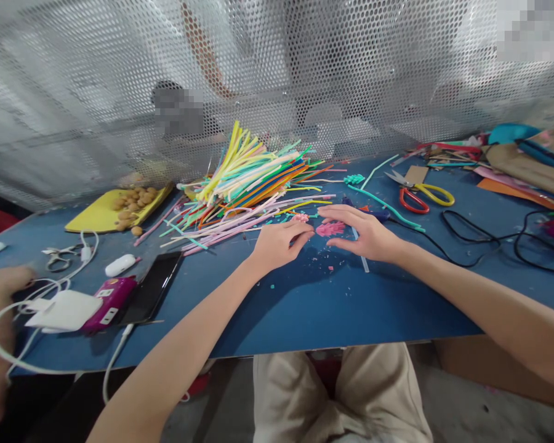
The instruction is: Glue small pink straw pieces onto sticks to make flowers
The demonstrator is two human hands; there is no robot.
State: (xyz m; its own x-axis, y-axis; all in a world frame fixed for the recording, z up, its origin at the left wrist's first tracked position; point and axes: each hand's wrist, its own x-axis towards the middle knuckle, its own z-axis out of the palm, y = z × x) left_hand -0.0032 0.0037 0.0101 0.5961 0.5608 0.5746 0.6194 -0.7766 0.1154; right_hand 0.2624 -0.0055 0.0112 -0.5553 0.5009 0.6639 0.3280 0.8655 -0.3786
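On the blue table, my left hand (284,244) has its fingers bent together beside a small light pink piece (300,218); whether it grips anything is hidden. My right hand (357,232) is curved with thumb and fingers apart. A darker pink fuzzy piece (330,229) lies between the two hands, near the right fingertips. A translucent stick (364,258) passes beneath my right hand, and a dark blue tool (379,215) lies just behind it. Small pink and teal scraps are scattered in front of the hands.
Colourful fuzzy stems (253,175) are heaped behind my left hand. Scissors (410,189) and a black cable (475,237) lie right. At left are a phone (154,288), a purple device (109,301), white cables and another person's hand (9,280). A perforated metal screen (268,74) stands behind.
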